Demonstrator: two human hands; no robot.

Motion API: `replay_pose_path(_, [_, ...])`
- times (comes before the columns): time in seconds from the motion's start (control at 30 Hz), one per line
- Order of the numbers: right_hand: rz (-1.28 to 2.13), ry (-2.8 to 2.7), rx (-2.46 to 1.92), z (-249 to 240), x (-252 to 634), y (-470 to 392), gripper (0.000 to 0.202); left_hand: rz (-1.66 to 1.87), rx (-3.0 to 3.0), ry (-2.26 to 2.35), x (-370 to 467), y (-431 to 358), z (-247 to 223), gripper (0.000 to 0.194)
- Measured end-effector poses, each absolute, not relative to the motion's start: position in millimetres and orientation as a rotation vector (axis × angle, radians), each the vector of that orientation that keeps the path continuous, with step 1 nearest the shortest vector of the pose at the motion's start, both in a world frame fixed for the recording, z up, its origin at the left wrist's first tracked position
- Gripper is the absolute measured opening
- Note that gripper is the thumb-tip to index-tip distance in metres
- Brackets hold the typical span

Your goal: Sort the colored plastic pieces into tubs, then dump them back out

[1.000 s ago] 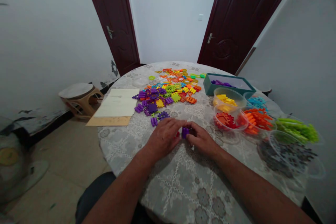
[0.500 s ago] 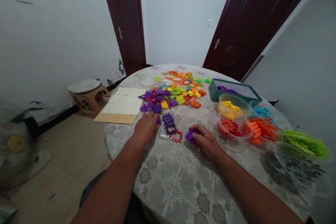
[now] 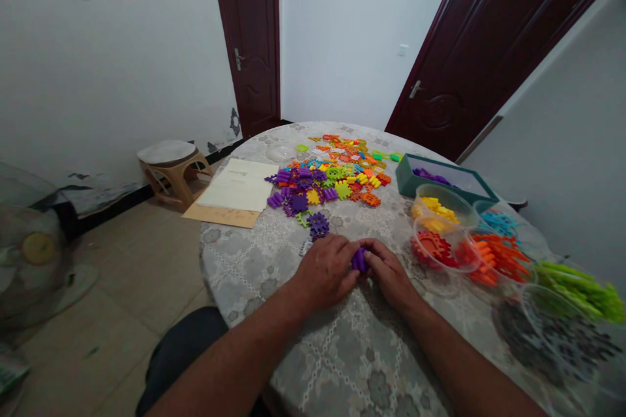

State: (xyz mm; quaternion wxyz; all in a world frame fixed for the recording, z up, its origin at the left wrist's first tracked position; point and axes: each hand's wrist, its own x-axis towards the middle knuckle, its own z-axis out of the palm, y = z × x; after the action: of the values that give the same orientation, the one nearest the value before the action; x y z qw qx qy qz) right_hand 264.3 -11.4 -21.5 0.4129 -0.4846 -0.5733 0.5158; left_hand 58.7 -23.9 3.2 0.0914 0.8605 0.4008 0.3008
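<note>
In front of me my left hand [image 3: 328, 272] and my right hand [image 3: 387, 271] meet over the table. Purple plastic building pieces [image 3: 360, 260] show between the fingertips of both hands, and my fingers hide where they touch. My left hand's fingers are bent around their left side; my right thumb and fingers pinch the right side. Just beyond my left hand lies a purple toothed square piece [image 3: 319, 225], with a clear piece [image 3: 305, 247] partly covered by that hand. A mixed heap of colourful pieces [image 3: 342, 190] spreads farther back.
To the right stand a green box [image 3: 405, 184] with purple pieces and several clear tubs, among them one of orange pieces [image 3: 503, 257] and one of grey pieces [image 3: 570, 332]. Papers [image 3: 239, 184] lie at the left edge. A stool [image 3: 176, 172] stands beyond.
My left hand has moved right from near the heap to meet my right hand. It now covers the red piece. The view has shifted slightly.
</note>
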Motion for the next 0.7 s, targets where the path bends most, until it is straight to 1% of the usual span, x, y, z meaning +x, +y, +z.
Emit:
replay_pose_path(0.1, [1.296,-1.441,-1.154,-22,267,-11,0.040,0.828,2.533,1.185,71,-29,-4,0.049])
replay_pose_path(0.23, [1.263,-1.589,-1.103,-16,267,-18,0.042,0.874,2.493,1.149,71,-28,-7,0.046])
replay_pose_path(0.37, [1.220,-1.688,-1.122,-14,264,-24,0.056,0.888,2.513,1.097,70,-25,-9,0.049])
replay_pose_path(0.5, [1.153,-1.705,-1.163,-17,263,-23,0.053,0.856,2.584,1.102,64,-22,-5,0.055])
replay_pose_path(0.57, [1.154,-1.692,-1.190,-17,263,-23,0.052,0.806,2.582,1.256,56,-19,1,0.051])
replay_pose_path(0.7, [1.196,-1.685,-1.267,-12,264,-25,0.043,0.581,2.499,1.613,34,-12,12,0.025])
